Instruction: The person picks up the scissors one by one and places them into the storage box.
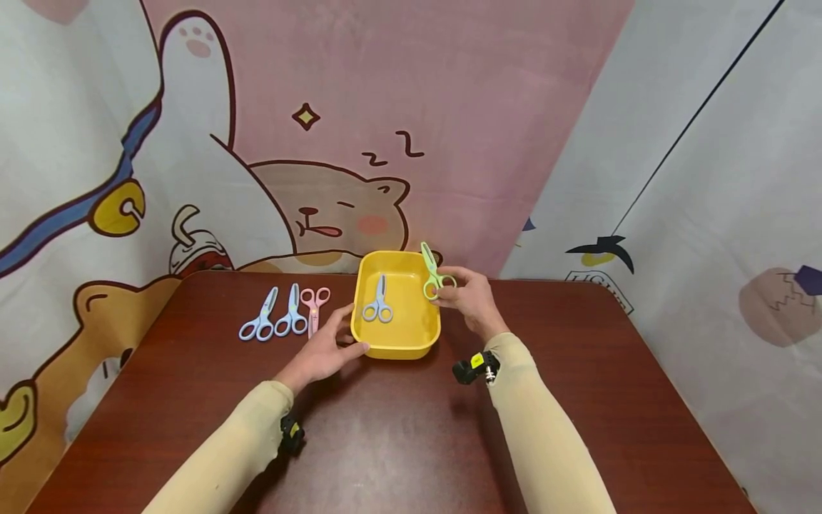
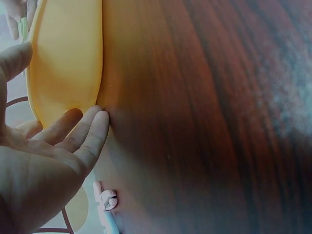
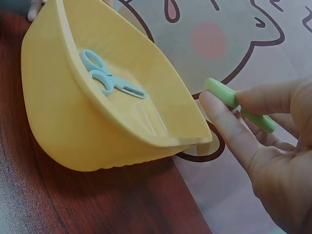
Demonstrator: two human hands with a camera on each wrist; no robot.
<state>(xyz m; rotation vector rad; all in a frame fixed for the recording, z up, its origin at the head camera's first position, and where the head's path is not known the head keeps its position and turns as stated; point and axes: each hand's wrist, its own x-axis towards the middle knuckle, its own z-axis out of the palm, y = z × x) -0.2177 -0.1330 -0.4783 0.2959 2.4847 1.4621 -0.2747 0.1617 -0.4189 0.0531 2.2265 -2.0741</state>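
Observation:
My left hand [image 1: 324, 351] grips the front left corner of a yellow plastic bin [image 1: 411, 318]; in the left wrist view its fingertips touch the bin's outer side. Between thumb and fingers, my right hand [image 1: 474, 303] pinches green scissors [image 1: 430, 261] by the handle loops. They are raised over the bin's right rim, blades pointing up and away. Inside the bin lies one pair of blue scissors [image 3: 109, 80], handles toward me. Left of the bin are two pairs of blue scissors [image 1: 265, 318] [image 1: 293, 308] and one pink pair [image 1: 314, 303], its handles pointing away.
A dark reddish wooden table [image 1: 398, 428] carries everything. Just behind its far edge hangs a cloth [image 1: 501, 128] printed with cartoon animals, which also runs along both sides. A small black camera [image 1: 475, 368] is strapped at each wrist over the beige sleeves [image 1: 539, 428].

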